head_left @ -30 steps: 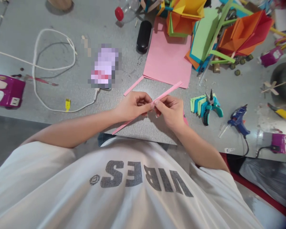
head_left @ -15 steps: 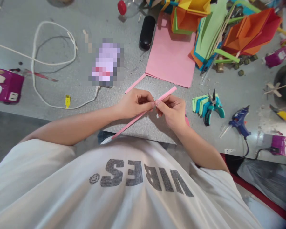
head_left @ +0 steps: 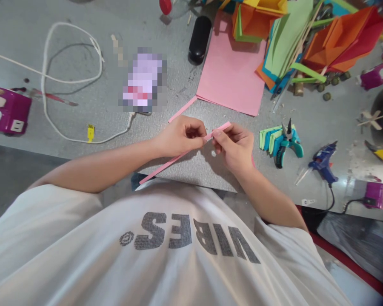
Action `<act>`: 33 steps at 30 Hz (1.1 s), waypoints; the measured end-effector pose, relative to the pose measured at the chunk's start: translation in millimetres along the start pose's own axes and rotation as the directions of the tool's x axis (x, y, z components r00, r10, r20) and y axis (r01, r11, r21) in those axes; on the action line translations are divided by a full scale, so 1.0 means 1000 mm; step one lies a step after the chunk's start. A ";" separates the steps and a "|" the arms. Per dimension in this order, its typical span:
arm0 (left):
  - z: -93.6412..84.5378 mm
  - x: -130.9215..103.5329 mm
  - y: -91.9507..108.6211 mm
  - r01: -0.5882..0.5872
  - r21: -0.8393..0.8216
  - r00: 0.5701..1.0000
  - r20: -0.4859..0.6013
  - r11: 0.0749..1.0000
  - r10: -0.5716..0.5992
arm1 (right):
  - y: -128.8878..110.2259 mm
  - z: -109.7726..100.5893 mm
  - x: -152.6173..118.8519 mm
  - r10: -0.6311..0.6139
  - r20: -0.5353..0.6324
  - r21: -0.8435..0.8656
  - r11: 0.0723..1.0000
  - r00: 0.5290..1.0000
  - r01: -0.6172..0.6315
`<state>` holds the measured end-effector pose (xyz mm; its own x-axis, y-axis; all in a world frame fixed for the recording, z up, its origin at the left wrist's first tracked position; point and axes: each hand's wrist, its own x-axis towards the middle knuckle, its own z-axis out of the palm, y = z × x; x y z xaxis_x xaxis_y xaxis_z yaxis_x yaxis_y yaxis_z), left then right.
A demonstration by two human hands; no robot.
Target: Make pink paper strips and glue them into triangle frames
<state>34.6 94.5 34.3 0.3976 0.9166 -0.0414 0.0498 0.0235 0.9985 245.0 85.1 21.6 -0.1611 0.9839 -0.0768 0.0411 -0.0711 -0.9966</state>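
A narrow pink paper strip (head_left: 162,166) runs slantwise from near the shirt up through both hands. My left hand (head_left: 183,136) pinches it around its middle. Close to its upper right end, my right hand (head_left: 232,142) grips it between thumb and fingers. Another pink strip (head_left: 183,109) lies on the table just above my left hand, its upper end at the corner of the pink paper sheets (head_left: 231,72). Part of something pink shows beside my right wrist, mostly hidden.
Right of my hands lie folded green and blue strips (head_left: 268,139), pliers (head_left: 287,144) and a blue glue gun (head_left: 324,161). A phone (head_left: 143,80) with a white cable (head_left: 115,137) is at upper left. Colourful folded papers (head_left: 341,40) fill the upper right.
The strip has slid toward the lower left, its upper end now nearer my right hand. My right hand has shifted slightly right, widening the gap between the hands. The view has shifted slightly.
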 end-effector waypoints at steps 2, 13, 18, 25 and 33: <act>-0.001 0.000 0.000 -0.004 0.001 1.000 0.014 1.000 0.004 | 0.000 0.000 0.001 0.008 -0.028 -0.023 1.000 1.000 -0.009; 0.002 0.001 -0.003 -0.008 -0.020 1.000 0.006 1.000 0.008 | 0.002 0.003 0.001 -0.013 -0.011 -0.008 1.000 1.000 0.013; 0.001 0.001 -0.004 -0.003 0.009 1.000 -0.011 1.000 0.003 | 0.001 0.004 0.003 -0.048 -0.024 0.017 0.999 0.999 0.048; 0.000 0.002 -0.005 0.019 0.007 1.000 -0.002 1.000 -0.019 | -0.001 0.003 0.002 -0.079 -0.054 -0.056 0.996 0.995 0.076; -0.002 0.004 -0.006 0.105 -0.108 0.994 0.004 0.989 -0.106 | 0.006 -0.002 0.008 -0.080 -0.106 0.004 0.997 0.991 0.081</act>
<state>34.3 98.3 27.8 0.3933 0.9076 -0.1468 -0.0078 0.1629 0.9866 245.7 92.6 15.1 -0.0588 0.9982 0.0067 0.0241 0.0081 -0.9997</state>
